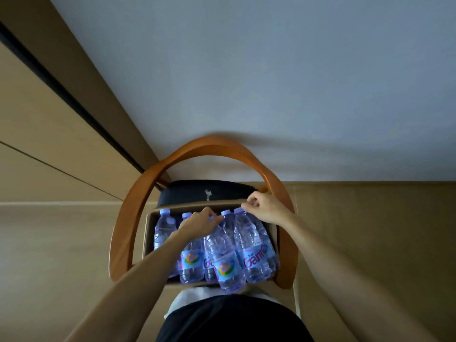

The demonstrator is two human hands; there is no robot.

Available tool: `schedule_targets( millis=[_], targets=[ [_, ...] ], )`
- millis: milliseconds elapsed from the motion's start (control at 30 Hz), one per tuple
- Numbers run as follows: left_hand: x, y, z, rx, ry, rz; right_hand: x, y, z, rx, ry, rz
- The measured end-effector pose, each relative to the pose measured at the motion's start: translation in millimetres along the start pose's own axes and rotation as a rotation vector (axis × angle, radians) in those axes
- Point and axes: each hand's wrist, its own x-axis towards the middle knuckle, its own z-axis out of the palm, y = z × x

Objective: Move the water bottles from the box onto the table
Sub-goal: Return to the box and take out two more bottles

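Observation:
An open cardboard box [148,233] stands on a chair and holds several clear water bottles with pale purple caps and colourful labels. My left hand [199,222] reaches in at the middle of the box, its fingers curled around the top of a bottle [211,243] there. My right hand [265,208] is at the box's far right corner, fingers pinching the cap of the rightmost bottle [251,245]. One bottle [227,262] leans out over the box's near edge. No table is in view.
The chair has a curved wooden armrest frame [138,201] looping around the box and a black seat back [204,193]. A pale wall rises behind it. Beige wooden flooring and panels lie left and right. My dark trousers [229,319] fill the bottom.

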Motion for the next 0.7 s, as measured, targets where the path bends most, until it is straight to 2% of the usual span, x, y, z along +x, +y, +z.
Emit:
schedule_targets(
  millis=[167, 267, 333, 467, 533, 700],
  targets=[
    [-0.9, -5.7, -0.5, 0.008, -0.004, 0.050, 28.7, -24.1, 21.6, -0.349, -0.199, -0.032],
    [-8.6, -9.1, -3.9, 0.053, -0.037, 0.049, 38.6, -26.3, 29.0, -0.505, -0.232, -0.004],
    [-11.9, -18.2, -4.9, 0.045, -0.026, 0.020, 42.4, -25.9, 29.7, -0.523, -0.239, 0.013],
    [-16.8, -29.5, -4.9, 0.251, -0.042, 0.024, 44.2, -25.2, 29.6, -0.569, -0.242, 0.012],
    [-21.9, -29.6, -5.1, 0.195, -0.021, -0.030, 43.5, -25.3, 28.1, -0.574, -0.264, 0.017],
    [-29.3, -31.7, -5.7, 0.179, -0.006, -0.031, 35.2, -26.8, 23.6, -0.485, -0.318, 0.001]
  ],
)
